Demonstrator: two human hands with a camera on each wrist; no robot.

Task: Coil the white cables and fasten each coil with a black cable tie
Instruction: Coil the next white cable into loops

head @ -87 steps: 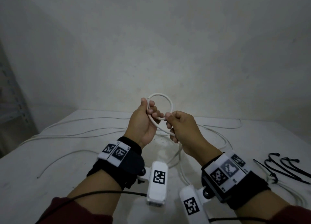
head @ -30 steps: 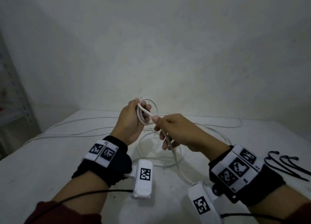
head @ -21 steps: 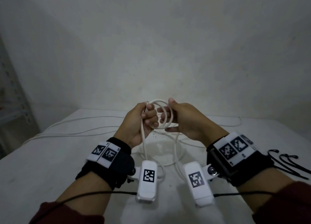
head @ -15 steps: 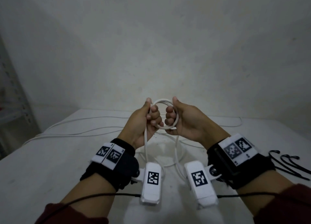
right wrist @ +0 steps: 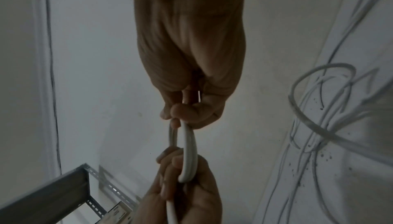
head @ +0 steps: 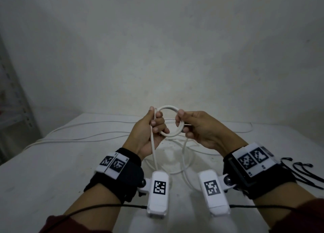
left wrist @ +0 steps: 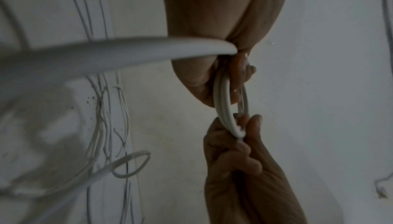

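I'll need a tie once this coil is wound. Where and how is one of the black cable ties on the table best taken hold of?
Judging from the head view, take a black cable tie by its straight strap, not the curled end. They lie flat on the table beside the right hand, so come from above with that hand and pinch across the strap. The left hand keeps its grip on the coil.

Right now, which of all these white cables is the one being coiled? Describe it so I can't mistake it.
Start at the white table, where loose white cables trail flat across the far side. Above its middle, the left hand and right hand grip opposite sides of the cable coil. It is the only cable wound into a small ring and lifted off the table.
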